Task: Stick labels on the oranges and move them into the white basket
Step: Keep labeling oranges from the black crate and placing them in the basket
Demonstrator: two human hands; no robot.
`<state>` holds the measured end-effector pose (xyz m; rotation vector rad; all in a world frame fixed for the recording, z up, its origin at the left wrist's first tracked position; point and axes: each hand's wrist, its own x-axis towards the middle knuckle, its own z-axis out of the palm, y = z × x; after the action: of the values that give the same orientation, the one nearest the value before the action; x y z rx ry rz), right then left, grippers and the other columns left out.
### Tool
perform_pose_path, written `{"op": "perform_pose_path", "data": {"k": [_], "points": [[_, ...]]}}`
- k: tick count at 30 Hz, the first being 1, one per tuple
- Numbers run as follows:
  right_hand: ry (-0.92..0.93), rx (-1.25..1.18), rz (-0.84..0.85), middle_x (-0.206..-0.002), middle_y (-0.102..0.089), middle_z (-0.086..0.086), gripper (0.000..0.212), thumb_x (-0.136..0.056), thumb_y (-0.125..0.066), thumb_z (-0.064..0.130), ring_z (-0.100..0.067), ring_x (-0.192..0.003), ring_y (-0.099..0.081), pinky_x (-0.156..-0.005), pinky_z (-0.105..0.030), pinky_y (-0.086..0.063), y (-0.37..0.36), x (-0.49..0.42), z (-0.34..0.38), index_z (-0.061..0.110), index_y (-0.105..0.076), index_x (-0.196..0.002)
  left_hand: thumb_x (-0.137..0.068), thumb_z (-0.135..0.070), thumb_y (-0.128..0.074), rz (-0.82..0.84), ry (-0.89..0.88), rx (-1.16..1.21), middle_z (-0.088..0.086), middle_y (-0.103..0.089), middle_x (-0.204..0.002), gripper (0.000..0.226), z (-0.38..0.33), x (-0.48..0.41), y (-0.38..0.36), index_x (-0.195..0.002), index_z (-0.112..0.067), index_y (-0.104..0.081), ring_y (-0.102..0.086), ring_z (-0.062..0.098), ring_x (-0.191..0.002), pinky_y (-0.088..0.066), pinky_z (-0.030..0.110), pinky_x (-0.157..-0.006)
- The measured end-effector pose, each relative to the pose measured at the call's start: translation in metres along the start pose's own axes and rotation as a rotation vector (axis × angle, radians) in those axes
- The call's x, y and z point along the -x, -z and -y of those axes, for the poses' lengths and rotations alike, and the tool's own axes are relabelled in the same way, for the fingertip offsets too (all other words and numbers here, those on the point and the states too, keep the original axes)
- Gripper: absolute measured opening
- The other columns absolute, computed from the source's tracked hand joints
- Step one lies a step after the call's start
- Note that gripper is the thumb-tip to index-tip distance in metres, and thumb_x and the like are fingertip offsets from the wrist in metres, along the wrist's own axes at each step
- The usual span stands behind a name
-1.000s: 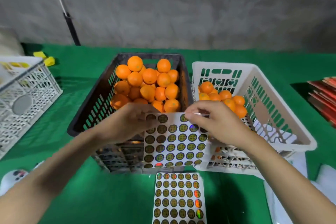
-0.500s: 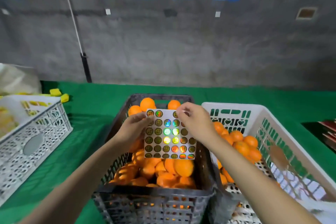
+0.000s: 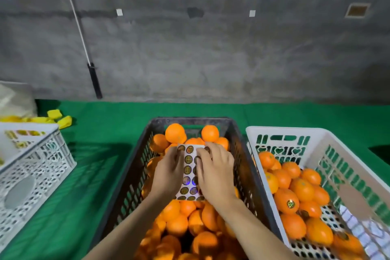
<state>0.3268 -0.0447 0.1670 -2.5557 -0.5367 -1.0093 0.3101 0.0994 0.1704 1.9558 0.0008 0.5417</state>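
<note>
Green cloth table [image 3: 101, 154], concrete wall behind. I see left hand [image 3: 168, 172] gripping label sheet [image 3: 188, 172] edge above black crate [image 3: 242, 154]; right hand [image 3: 215, 172] fingers curled on sheet, seemingly picking label. Risk: label tears or folds. Black crate full of oranges [image 3: 175, 133]; white basket [image 3: 329, 143] part filled.

The heaped oranges [image 3: 191, 220] in the black slatted plastic crate [image 3: 242, 167] were left uncovered near and far, the middle being blocked by a sticker sheet [image 3: 190, 172]. Open room remained above the white plastic basket [image 3: 329, 143] alongside, half filled with fruit.
</note>
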Motion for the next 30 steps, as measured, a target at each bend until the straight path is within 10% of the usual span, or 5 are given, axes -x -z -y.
{"op": "perform_pose_path", "data": {"k": [17,25,30], "points": [[-0.175,-0.440,0.157,-0.109,-0.065,0.019,0.026,-0.100,-0.053,0.047,-0.005,-0.107,-0.056,-0.098,-0.025,-0.039,-0.004,-0.004,0.011,0.034,-0.068,-0.117,-0.094,-0.035,-0.052,0.139,0.045,0.161,-0.001,-0.073,-0.088,0.020,-0.008,0.000,0.022,-0.087,-0.028,-0.069,-0.067,0.008,-0.081,-0.046,0.012,-0.069],[-0.284,-0.688,0.183,-0.098,-0.072,0.012,0.022,-0.093,-0.070,0.036,-0.002,-0.096,-0.062,-0.079,-0.015,-0.047,0.002,-0.003,0.010,0.021,-0.077,-0.107,-0.101,-0.027,-0.055,0.222,0.149,0.274,0.006,-0.074,-0.092,0.021,-0.008,0.005,0.024,-0.089,-0.017,-0.069,-0.071,0.027,-0.086,-0.056,0.041,-0.076],[-0.301,-0.632,0.073,-0.101,-0.074,0.016,0.018,-0.087,-0.076,0.033,0.000,-0.097,-0.062,-0.079,-0.004,-0.042,0.008,-0.001,0.014,0.022,-0.079,-0.100,-0.095,-0.045,-0.058,0.269,0.050,0.190,0.028,-0.036,-0.061,0.060,-0.024,-0.001,0.034,-0.067,0.001,-0.032,-0.032,0.025,-0.057,-0.027,0.046,-0.053]]}}
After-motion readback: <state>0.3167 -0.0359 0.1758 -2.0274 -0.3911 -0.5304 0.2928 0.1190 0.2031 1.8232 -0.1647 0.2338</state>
